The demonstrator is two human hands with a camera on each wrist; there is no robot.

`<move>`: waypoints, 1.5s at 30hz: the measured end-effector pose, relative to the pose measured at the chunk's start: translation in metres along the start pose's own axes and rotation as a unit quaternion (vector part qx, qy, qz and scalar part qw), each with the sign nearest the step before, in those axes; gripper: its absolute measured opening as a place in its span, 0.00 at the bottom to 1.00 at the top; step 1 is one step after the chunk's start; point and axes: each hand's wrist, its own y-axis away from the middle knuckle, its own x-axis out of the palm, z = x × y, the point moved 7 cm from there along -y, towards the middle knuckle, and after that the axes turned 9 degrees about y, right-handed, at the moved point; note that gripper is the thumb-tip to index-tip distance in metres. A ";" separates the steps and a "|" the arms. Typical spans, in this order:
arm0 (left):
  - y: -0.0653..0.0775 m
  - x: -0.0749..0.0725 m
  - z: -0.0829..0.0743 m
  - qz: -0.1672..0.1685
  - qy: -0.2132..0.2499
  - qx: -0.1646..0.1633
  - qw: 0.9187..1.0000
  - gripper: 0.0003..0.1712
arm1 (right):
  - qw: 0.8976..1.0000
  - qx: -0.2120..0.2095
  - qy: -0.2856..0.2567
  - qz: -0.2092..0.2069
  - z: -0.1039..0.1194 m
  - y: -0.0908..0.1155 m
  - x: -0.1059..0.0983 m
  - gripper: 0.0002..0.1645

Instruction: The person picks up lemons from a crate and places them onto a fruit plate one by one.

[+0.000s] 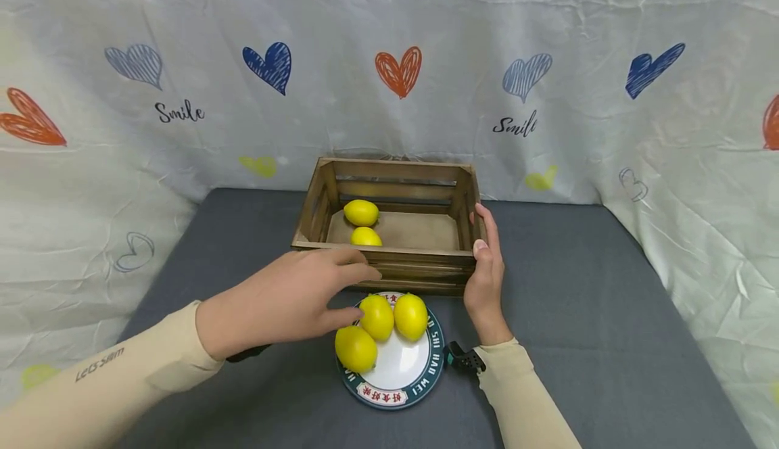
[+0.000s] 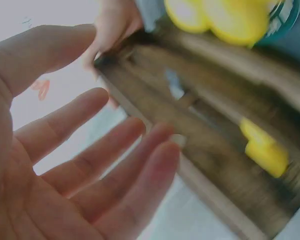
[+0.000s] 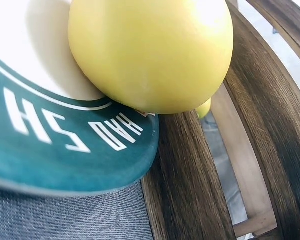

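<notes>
1. Gripping the wooden crate point(image 1: 420, 270) at its right end with my right hand point(image 1: 487, 280): thumb at the front right corner, fingers round the side wall. Crate sits upright at the back of the bench point(image 1: 560, 300), slatted walls, open top.
2. Two lemons are inside, left half of the crate floor: back lemon point(image 1: 362, 213) in full view, front lemon point(image 1: 366, 237) partly hidden by the front wall.
3. My left hand point(image 1: 286, 297) is over the crate's front left and the plate's left edge, fingers and thumb loosely spread. Thumb tip overlaps a lemon edge in the head view; can't tell if it touches. My hands are apart.
4. Plate point(image 1: 402, 368) is just in front of the crate, white centre, teal lettered rim. Can't tell if the two touch.
5. Three on the plate: rear-left lemon point(image 1: 376, 317), right lemon point(image 1: 410, 317), front-left lemon point(image 1: 356, 349), all bunched toward the left and rear.
6. Black wristband point(image 1: 465, 358) at my right wrist, beside the plate; cream sleeves point(image 1: 517, 381) on both arms.
7. Bench is dark grey; pale cloth point(image 1: 341, 3) behind it, printed with hearts and "Smile".
</notes>
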 end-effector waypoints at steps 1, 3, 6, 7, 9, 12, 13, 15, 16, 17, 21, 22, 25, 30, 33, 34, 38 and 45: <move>-0.004 -0.007 -0.002 -0.005 -0.008 0.004 1.000 0.28 | 1.000 -0.001 -0.001 -0.001 0.000 0.000 -0.001 0.38; -0.014 -0.020 -0.004 -0.010 -0.020 0.006 1.000 0.29 | 1.000 -0.001 -0.004 -0.002 -0.001 0.001 -0.001 0.38; -0.032 -0.036 0.000 -0.011 -0.029 -0.003 1.000 0.28 | 1.000 -0.001 -0.007 -0.003 -0.003 0.002 -0.002 0.38; -0.038 -0.040 0.002 -0.011 -0.031 -0.008 0.999 0.27 | 1.000 -0.002 -0.008 -0.004 -0.004 0.002 -0.002 0.38; -0.050 -0.046 0.009 -0.012 -0.033 -0.017 0.999 0.27 | 1.000 -0.004 -0.009 -0.006 -0.004 0.002 -0.002 0.38; -0.067 -0.051 0.023 -0.010 -0.031 -0.028 0.999 0.24 | 1.000 -0.007 -0.011 -0.007 -0.003 0.001 -0.002 0.38; -0.072 -0.051 0.027 -0.007 -0.028 -0.032 0.999 0.24 | 1.000 -0.007 -0.012 -0.006 -0.003 0.001 -0.002 0.38; -0.082 -0.050 0.038 0.004 -0.022 -0.035 0.999 0.24 | 1.000 -0.009 -0.011 -0.003 -0.002 0.000 0.000 0.37; -0.088 -0.048 0.044 0.014 -0.019 -0.038 0.999 0.24 | 1.000 -0.008 -0.010 -0.002 -0.002 0.000 0.000 0.37; -0.093 -0.046 0.050 0.025 -0.016 -0.043 0.999 0.24 | 1.000 -0.008 -0.007 -0.003 -0.003 0.000 0.000 0.37; -0.115 -0.035 0.073 0.067 -0.010 -0.062 0.996 0.28 | 1.000 -0.006 0.000 -0.004 -0.004 -0.001 0.000 0.37; -0.120 -0.033 0.078 0.075 -0.010 -0.070 0.995 0.28 | 1.000 -0.006 0.001 -0.005 -0.005 -0.001 -0.001 0.37; -0.132 -0.025 0.096 0.095 -0.006 -0.097 0.991 0.30 | 1.000 -0.003 0.002 -0.001 -0.006 -0.002 0.000 0.36; -0.148 -0.014 0.115 0.111 -0.008 -0.122 0.986 0.30 | 1.000 0.002 0.010 0.000 -0.007 0.000 -0.001 0.36; -0.158 -0.007 0.121 0.120 -0.011 -0.137 0.983 0.31 | 1.000 0.003 0.010 -0.001 -0.009 0.001 -0.003 0.36; -0.161 -0.004 0.123 0.126 -0.010 -0.144 0.981 0.32 | 1.000 0.004 0.010 -0.001 -0.009 0.001 -0.003 0.36; -0.170 0.009 0.129 0.148 -0.012 -0.166 0.975 0.32 | 1.000 0.002 0.007 0.000 -0.009 0.001 -0.003 0.37; -0.174 0.023 0.139 0.174 -0.011 -0.187 0.967 0.33 | 1.000 0.001 0.013 -0.003 -0.009 0.000 -0.001 0.37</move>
